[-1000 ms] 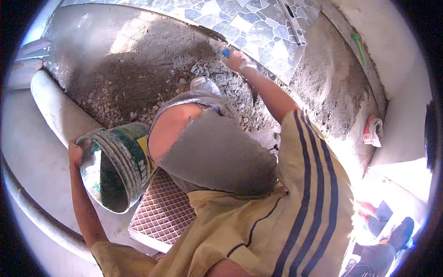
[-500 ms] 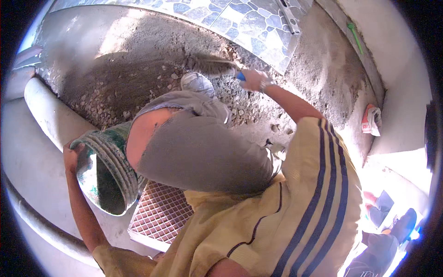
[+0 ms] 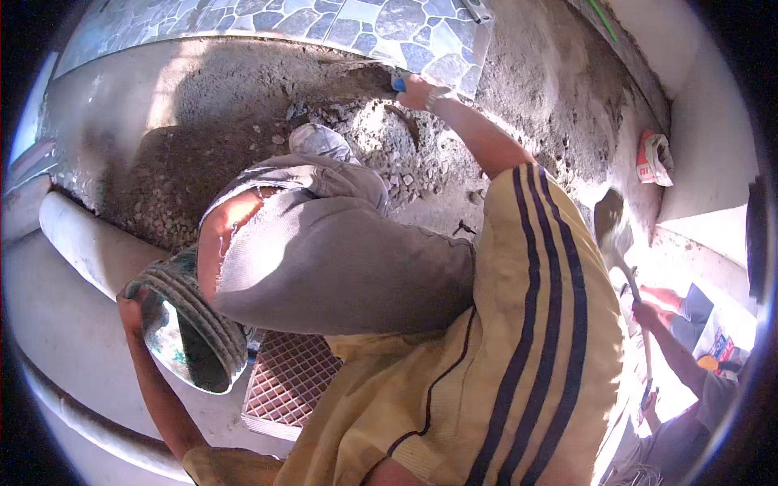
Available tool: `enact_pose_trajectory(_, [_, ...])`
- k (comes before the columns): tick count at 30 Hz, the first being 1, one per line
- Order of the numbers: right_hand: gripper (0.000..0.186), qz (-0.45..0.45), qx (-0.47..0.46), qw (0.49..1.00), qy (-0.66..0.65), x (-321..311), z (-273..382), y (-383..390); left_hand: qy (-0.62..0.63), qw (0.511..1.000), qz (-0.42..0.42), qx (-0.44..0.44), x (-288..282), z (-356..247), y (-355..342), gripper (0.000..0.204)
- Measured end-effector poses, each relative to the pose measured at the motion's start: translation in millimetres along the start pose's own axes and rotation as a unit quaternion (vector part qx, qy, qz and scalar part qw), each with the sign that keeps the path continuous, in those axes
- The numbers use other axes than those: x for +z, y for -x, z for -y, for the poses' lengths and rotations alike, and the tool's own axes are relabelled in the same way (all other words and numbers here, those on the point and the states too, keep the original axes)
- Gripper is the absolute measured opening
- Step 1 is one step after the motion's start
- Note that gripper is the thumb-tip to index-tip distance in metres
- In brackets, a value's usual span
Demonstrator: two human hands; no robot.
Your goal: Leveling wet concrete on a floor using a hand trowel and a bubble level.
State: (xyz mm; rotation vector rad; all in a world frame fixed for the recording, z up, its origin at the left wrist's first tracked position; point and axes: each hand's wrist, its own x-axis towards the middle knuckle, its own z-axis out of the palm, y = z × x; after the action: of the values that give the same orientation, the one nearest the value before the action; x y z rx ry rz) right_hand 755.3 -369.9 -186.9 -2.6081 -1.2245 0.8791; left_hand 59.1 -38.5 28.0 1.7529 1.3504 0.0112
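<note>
My left hand (image 3: 132, 306) grips the rim of a dirty green plastic bucket (image 3: 228, 340), tilted on its side beside my bent knee. My right hand (image 3: 417, 92) is closed round a blue-handled tool (image 3: 399, 85), its blade blurred, at rough grey mortar and rubble (image 3: 405, 166) along the edge of the stone-patterned tiles (image 3: 284, 20). My torn-trousered leg hides part of the ground. A stack of tiles with gridded brown backs (image 3: 288, 381) lies under and behind the bucket and leg.
At right a co-worker (image 3: 689, 364) holds a shovel (image 3: 612, 223) near the mortar. A red-and-white bag (image 3: 654, 158) lies by the wall. A metal bar (image 3: 476, 10) rests on the tiles, a green object (image 3: 601, 20) beyond. A pale pipe (image 3: 93, 239) runs at left.
My right hand dipped toward me, then moved back up to the tile edge. My left hand and bucket shifted slightly lower in view. The co-worker's shovel has come into view at right.
</note>
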Motion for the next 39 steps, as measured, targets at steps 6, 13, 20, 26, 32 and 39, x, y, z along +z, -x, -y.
enact_pose_trajectory(6, [0.043,0.11,-0.002,0.994,0.02,-25.9,-29.7,115.2,0.018,1.0,-0.007,0.018,0.2,-3.9,-6.8,0.015])
enact_pose_trajectory(13, [0.048,0.039,0.105,0.991,0.079,-4.8,-21.1,103.4,-0.06,0.998,-0.011,0.029,-1.6,4.0,-9.3,0.013])
enact_pose_trajectory(20, [0.04,-0.012,0.114,0.993,0.016,-6.7,-63.5,151.9,0.02,1.0,0.01,0.015,-3.2,10.6,-4.7,0.009])
enact_pose_trajectory(26, [0.039,-0.079,0.106,0.991,0.011,24.7,-109.3,163.6,-0.013,0.999,-0.022,0.029,-11.2,23.5,-7.6,0.011])
enact_pose_trajectory(32, [0.035,-0.131,0.116,0.976,-0.13,52.3,-182.0,172.0,-0.026,0.999,-0.027,0.033,-3.8,15.3,-6.6,0.012])
enact_pose_trajectory(39, [0.04,-0.084,0.151,0.976,-0.132,70.2,-95.7,186.4,0.034,0.998,0.031,0.032,7.8,-8.4,-4.2,0.012])
